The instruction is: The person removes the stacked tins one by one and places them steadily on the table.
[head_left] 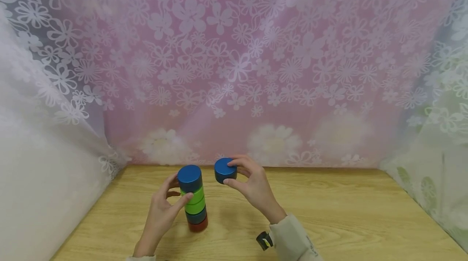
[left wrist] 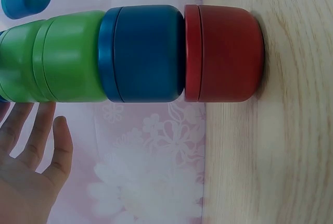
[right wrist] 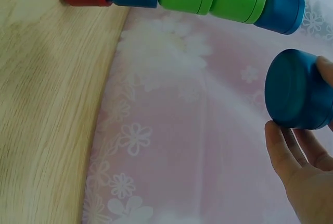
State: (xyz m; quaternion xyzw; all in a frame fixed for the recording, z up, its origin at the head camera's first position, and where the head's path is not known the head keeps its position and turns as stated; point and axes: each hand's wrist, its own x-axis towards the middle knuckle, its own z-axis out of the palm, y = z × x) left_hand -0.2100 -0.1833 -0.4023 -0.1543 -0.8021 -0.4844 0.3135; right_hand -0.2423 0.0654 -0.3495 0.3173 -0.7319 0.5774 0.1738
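A column of small round lidded tins stands upright on the wooden table: a red tin (left wrist: 229, 53) at the base, a blue tin (left wrist: 145, 53) over it, two green tins (head_left: 195, 206) above, and another blue tin (head_left: 189, 179) on top. My left hand (head_left: 162, 208) steadies the column from its left side, thumb against a green tin and fingers behind. To the right of the column's top, my right hand (head_left: 254, 184) holds a separate blue tin (head_left: 224, 171) in the air between thumb and fingers. The flat base of that tin shows in the right wrist view, apart from the column.
Wood-grain table (head_left: 329, 212) spreads under both hands. Floral pink cloth (head_left: 234, 90) hangs along its back edge, with pale cloth at both sides. A small black object (head_left: 264, 240) sits by the right sleeve (head_left: 292, 238).
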